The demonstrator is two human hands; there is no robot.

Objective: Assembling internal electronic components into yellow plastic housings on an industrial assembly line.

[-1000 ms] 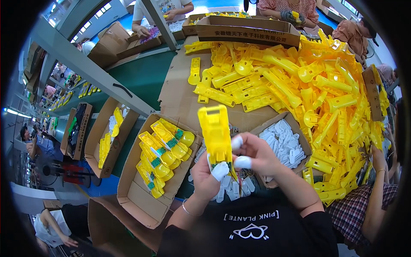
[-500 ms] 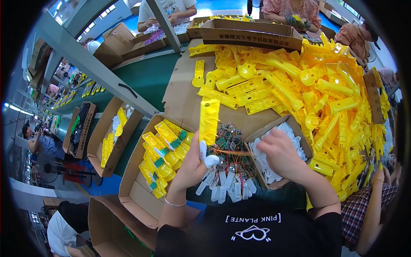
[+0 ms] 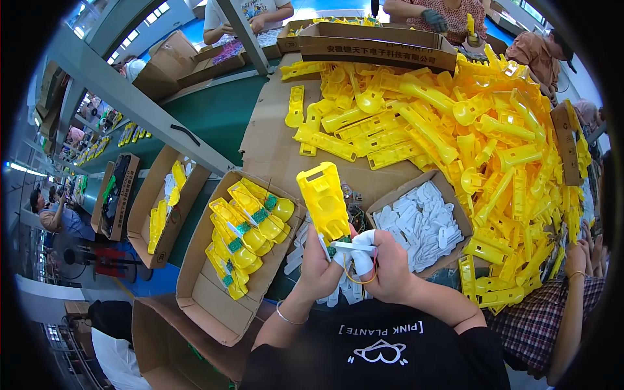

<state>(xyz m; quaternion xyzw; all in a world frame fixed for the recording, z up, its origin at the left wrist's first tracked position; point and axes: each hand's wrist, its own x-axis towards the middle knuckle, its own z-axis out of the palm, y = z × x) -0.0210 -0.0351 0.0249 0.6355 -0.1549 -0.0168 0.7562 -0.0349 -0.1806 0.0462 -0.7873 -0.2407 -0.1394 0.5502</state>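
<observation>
Right hand (image 3: 394,265) has come back from the cardboard box (image 3: 457,207) of white plastic pieces (image 3: 419,224) and now pinches one white strip (image 3: 354,247). Left hand (image 3: 317,270) holds the bottom end of a yellow plastic shell (image 3: 324,201), which sticks up left of that box.

Long bright-yellow plastic casing (image 3: 324,200), matching heaped yellow plastic shells (image 3: 416,123); white fingertip covers (image 3: 363,262); slim white plastic strip (image 3: 355,247). Open brown cardboard tray (image 3: 211,307); flat dark-green work surface (image 3: 214,120). Black fabric shirt (image 3: 429,357), white print (image 3: 381,353); co-worker's fabric garment (image 3: 534,322), dark plaid.
</observation>
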